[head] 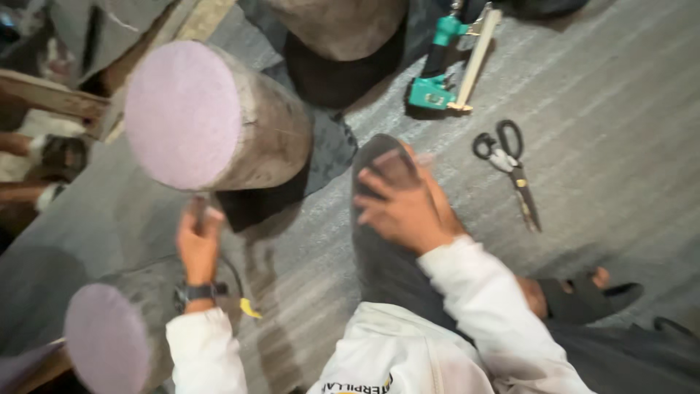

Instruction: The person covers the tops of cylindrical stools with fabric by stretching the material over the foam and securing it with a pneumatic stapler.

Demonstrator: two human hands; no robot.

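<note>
The right hand [405, 208] rests flat, fingers spread, on the person's dark-trousered knee [379, 255]. The left hand [198, 244] is curled around something thin, too blurred to tell what, just under the big roll [219, 120], whose pale purple end faces up. A smaller roll [109, 335] lies nearer, by the left elbow. I'd say a steady grip close to the roll's lower edge serves best here. Farther off on the grey carpet [627, 109] lie scissors [510, 168] and a green staple gun [441, 69].

White long sleeves, a black wristwatch [195, 292], dark trousers and black sandal [583, 295].
</note>
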